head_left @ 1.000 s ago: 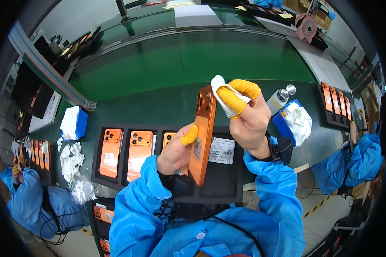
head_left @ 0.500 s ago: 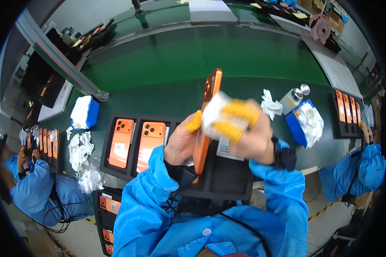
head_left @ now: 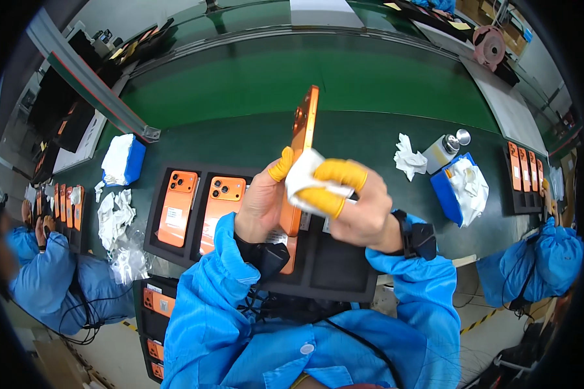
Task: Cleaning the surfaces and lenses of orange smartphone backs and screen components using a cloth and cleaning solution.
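My left hand (head_left: 256, 207) is closed round the edge of an orange phone (head_left: 309, 123), which stands on its narrow side above the tray, its camera bump near the top. A folded white wipe (head_left: 301, 174) is pinched in my right hand (head_left: 368, 217) and lies against the phone's right-facing side. Yellow finger covers sit on fingers of both hands. Below is a black compartment tray (head_left: 344, 279). Its left part holds an orange phone with a white label (head_left: 176, 220) and another orange phone (head_left: 218, 209); one more is partly hidden under my left hand.
Blue boxes of white wipes stand left (head_left: 135, 159) and right (head_left: 442, 197). Near the right one are a pump bottle (head_left: 438, 154) and a crumpled wipe (head_left: 409, 161). Used wipes (head_left: 115, 217) and clear plastic (head_left: 129, 259) lie left. Co-workers in blue sit at either side.
Both hands and the phone have shifted left, the phone's top slightly up. The wipe has slid lower along the phone.
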A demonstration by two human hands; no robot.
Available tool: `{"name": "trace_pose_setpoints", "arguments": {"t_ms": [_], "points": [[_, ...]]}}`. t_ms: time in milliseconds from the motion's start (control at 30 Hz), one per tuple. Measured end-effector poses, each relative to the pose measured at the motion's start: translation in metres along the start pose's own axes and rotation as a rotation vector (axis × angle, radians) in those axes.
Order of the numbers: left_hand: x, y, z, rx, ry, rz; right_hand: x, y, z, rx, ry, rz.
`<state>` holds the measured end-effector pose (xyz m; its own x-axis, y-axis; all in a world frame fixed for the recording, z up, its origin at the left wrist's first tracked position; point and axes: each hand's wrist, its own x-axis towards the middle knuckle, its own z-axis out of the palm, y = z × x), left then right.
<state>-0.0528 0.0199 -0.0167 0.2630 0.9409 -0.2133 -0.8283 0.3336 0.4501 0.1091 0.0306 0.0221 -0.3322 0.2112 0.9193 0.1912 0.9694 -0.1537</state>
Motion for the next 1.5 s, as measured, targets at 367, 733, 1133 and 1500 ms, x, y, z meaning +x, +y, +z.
{"name": "trace_pose_setpoints", "arguments": {"t_ms": [367, 733, 1133, 1500], "points": [[0.003, 0.004, -0.003, -0.080, -0.151, -0.077, -0.005, 0.007, 0.000, -0.090, -0.061, -0.115], [0.004, -0.004, -0.004, 0.058, -0.129, -0.081, -0.011, 0.042, 0.009, -0.038, 0.074, 0.391], [0.005, -0.007, -0.002, -0.098, 0.139, 0.011, -0.018, 0.026, 0.019, -0.410, 0.083, 0.021], [0.001, -0.006, -0.002, -0.384, -0.042, -0.032, -0.031, 0.014, 0.027, -0.276, -0.115, -0.200]]}}
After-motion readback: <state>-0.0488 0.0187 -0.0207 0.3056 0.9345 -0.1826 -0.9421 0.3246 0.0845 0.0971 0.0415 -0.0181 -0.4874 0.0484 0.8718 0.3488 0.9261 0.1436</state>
